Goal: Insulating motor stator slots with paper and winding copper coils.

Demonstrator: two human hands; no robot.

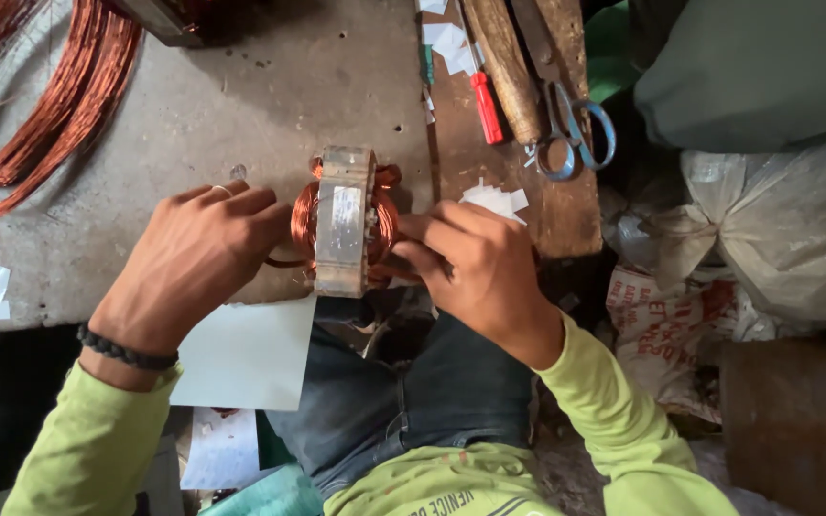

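Observation:
A grey metal motor stator [343,222] with copper wire windings stands on edge at the near rim of a concrete slab [241,105]. My left hand [193,263] rests against its left side, fingers curled on the copper coil. From the right, my right hand [475,263] presses its fingertips into the windings. A ring shows on the left hand and a black bead bracelet [126,351] on the wrist. Both arms wear lime-green sleeves.
Loose copper wire coils [50,105] lie at the far left. A wooden board [537,182] holds scissors [576,134], a red-handled screwdriver [486,107], a wooden handle and white paper scraps [494,199]. A white sheet [246,354] lies by my knee. Sacks [776,229] pile up at right.

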